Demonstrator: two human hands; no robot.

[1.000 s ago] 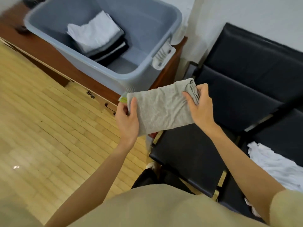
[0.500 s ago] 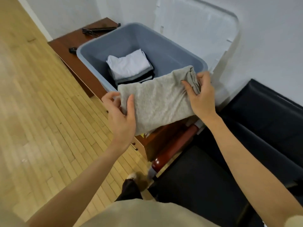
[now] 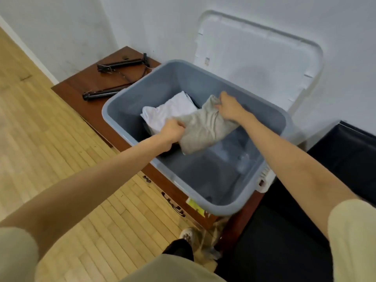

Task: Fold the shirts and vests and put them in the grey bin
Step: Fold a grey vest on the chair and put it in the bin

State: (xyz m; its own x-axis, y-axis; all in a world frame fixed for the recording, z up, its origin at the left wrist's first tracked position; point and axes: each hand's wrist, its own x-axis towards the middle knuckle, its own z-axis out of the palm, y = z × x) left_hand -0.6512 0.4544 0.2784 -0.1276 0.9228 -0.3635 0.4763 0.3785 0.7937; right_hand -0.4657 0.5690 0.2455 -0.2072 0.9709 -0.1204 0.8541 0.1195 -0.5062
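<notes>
Two black rods (image 3: 120,64) lie at the far-left corner of a wooden cabinet (image 3: 85,86). The left hand (image 3: 173,131) grips the near end of a folded grey garment (image 3: 203,129) inside the grey bin (image 3: 213,204), over a folded white garment (image 3: 171,110) by the bin's left wall. The right hand (image 3: 228,107) pinches the far end. A white lid (image 3: 260,64) leans against the wall.

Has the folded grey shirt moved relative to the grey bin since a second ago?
Yes. The folded grey shirt went from outside and in front of the grey bin to down inside it, beside the white folded garment.
</notes>
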